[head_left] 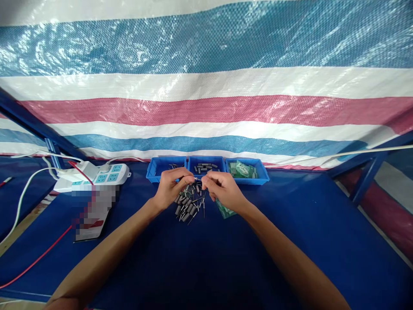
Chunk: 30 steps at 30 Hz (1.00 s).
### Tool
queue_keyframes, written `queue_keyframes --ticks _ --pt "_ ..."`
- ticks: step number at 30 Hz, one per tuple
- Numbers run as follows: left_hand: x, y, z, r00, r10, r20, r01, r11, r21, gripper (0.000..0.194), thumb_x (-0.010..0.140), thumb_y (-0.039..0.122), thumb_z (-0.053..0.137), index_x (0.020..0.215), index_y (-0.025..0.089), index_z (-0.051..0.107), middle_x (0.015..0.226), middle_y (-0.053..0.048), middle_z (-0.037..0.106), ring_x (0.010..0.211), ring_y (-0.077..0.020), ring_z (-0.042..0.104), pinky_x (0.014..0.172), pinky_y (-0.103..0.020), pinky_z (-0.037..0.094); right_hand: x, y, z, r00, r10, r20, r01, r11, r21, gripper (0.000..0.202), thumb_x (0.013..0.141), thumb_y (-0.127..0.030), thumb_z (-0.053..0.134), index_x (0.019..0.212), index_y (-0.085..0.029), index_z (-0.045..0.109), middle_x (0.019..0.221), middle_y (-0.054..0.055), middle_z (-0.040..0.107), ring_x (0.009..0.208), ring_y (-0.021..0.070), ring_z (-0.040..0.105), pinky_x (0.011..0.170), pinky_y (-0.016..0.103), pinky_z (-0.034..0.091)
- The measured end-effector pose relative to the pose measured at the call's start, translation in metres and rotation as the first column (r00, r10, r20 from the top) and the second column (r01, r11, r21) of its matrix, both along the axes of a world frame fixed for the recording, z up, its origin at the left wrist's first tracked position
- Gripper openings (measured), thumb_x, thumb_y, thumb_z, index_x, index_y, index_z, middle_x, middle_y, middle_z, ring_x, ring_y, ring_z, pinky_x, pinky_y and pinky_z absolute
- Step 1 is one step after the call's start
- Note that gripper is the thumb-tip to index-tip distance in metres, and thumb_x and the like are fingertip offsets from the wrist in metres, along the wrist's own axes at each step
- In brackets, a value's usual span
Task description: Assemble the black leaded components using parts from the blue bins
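Blue tabletop (290, 206) extends well past the right hand (226, 189) and parts (186, 208).

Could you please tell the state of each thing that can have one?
Left grip, closed on small part
Right grip, closed on small part
Left bin, open, slim parts inside
Middle bin, open, grey parts inside
Right bin, open, green items inside
Pile of parts, loose
Power strip, something plugged in
Phone-like device, screen blurred, cannot tell
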<state>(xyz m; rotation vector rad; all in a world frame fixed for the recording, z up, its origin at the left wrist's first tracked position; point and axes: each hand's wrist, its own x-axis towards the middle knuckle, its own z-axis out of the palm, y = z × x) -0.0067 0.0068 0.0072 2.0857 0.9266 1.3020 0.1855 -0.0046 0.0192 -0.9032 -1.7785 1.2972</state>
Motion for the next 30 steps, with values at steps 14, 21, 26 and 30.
queue_keyframes --ticks 14,21,26,30 --pt "0.002 -0.003 0.007 0.998 -0.064 0.002 0.063 0.975 -0.214 0.026 0.092 0.033 0.050 0.080 0.012 0.061 0.058 0.003 0.050 0.045 -0.0044 0.044 0.049 -0.018 0.035 -0.007 -0.011 0.004 0.983 0.064 -0.172 -0.089 0.986 -0.141 0.030 0.093 -0.037 0.044 0.073 -0.017 0.055 0.047 -0.009 0.030 0.040 0.0059 0.029 0.045 0.020 0.040" --pt "0.003 -0.003 0.007 0.995 -0.097 0.018 0.098 0.943 -0.317 0.028 0.091 0.036 0.050 0.080 0.013 0.060 0.058 0.003 0.051 0.045 -0.0049 0.045 0.046 -0.018 0.036 -0.007 -0.010 -0.001 0.993 0.008 -0.118 -0.019 0.995 -0.096 0.030 0.092 -0.036 0.046 0.073 -0.016 0.058 0.045 -0.008 0.033 0.040 0.0060 0.033 0.045 0.020 0.037" --pt "0.003 0.000 0.007 0.980 -0.161 0.121 0.199 0.857 -0.475 0.030 0.091 0.040 0.050 0.081 0.013 0.057 0.064 0.001 0.056 0.043 -0.0049 0.048 0.042 -0.017 0.036 -0.006 -0.008 -0.002 0.997 -0.020 -0.071 0.016 0.998 -0.061 0.031 0.092 -0.037 0.046 0.072 -0.016 0.058 0.045 -0.008 0.036 0.040 0.0067 0.036 0.045 0.021 0.038" --pt "0.003 0.004 0.007 0.950 -0.207 0.233 0.306 0.760 -0.573 0.032 0.090 0.041 0.049 0.077 0.013 0.055 0.064 0.001 0.055 0.041 -0.0046 0.047 0.040 -0.017 0.036 -0.004 -0.005 0.000 0.999 -0.038 -0.006 0.038 0.999 -0.025 0.031 0.092 -0.037 0.046 0.071 -0.017 0.059 0.048 -0.006 0.039 0.042 0.0073 0.040 0.045 0.021 0.038"
